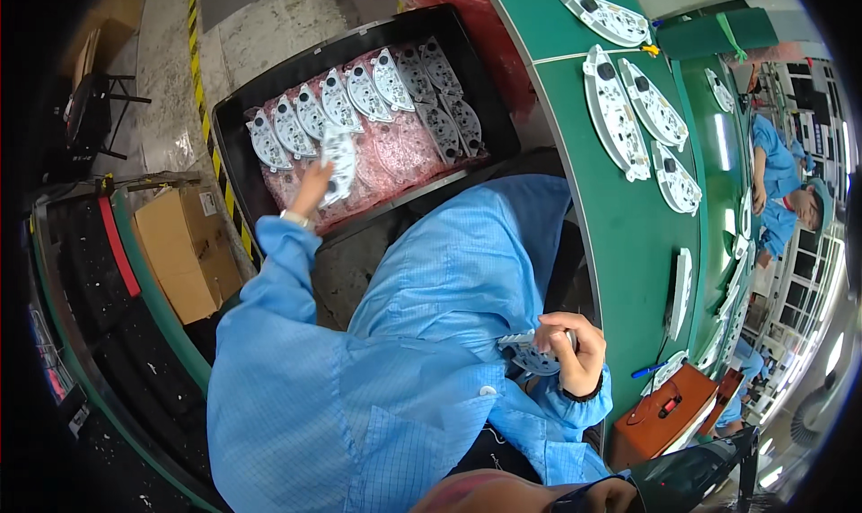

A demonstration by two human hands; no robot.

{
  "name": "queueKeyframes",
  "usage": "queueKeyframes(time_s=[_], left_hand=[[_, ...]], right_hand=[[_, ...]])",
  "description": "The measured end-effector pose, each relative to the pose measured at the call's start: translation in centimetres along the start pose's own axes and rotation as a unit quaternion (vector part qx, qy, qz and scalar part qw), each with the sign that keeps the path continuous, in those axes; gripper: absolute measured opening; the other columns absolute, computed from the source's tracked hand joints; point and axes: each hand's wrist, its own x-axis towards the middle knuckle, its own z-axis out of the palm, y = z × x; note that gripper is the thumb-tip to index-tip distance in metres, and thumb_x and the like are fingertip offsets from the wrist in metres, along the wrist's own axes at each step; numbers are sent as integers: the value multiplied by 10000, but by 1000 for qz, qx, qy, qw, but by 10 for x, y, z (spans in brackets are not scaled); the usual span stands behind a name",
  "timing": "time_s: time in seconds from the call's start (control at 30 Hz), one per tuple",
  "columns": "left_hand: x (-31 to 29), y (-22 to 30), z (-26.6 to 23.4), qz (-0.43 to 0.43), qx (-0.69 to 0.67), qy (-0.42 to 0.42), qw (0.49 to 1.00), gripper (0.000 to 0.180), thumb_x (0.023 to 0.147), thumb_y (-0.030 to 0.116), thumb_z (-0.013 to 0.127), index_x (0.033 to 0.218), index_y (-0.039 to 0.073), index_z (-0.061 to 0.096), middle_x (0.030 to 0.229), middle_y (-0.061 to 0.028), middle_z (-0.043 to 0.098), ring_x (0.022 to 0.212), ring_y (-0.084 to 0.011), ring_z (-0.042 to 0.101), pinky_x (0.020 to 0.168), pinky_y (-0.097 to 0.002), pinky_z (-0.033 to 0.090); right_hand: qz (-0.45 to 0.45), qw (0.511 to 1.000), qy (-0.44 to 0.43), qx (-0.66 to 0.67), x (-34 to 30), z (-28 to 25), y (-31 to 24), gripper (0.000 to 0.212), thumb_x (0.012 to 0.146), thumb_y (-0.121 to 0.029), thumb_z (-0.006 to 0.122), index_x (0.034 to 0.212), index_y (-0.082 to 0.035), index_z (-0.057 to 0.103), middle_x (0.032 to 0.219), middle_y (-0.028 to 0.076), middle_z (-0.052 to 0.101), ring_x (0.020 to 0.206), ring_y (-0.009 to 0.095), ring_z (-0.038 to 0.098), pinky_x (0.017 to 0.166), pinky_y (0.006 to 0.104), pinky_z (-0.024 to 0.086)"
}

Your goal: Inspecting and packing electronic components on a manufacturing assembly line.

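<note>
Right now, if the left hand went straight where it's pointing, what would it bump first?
Beyond the white half-moon panel it holds, the left hand would probably meet another panel in the row inside the black crate, though depth is unclear.

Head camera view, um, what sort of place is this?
Probably a factory assembly area: matching white parts lie in rows in a black tray, more sit on a green workbench, and people in similar blue workwear show in the background.
</note>
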Motion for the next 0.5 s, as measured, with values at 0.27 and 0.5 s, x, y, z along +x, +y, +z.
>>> queueKeyframes(time_s=[0.27,0.5], left_hand=[[57,37,148,-128,-335,-113,927,227,857,-13,546,1084,-22,542,1021,-121,631,895,-215,619,770,-347,509],[85,0,195,-179,-339,-62,922,283,828,-101,517,1095,-8,529,1010,-123,630,851,-250,636,683,-389,550]], right_hand=[[5,1000,-1,-17,16,6,9,181,895,-29,493,1017,71,583,665,70,559,611,142,541,632,312,492],[17,999,24,22,23,5,17,171,893,-12,486,1006,76,581,656,74,549,601,138,528,630,314,486]])
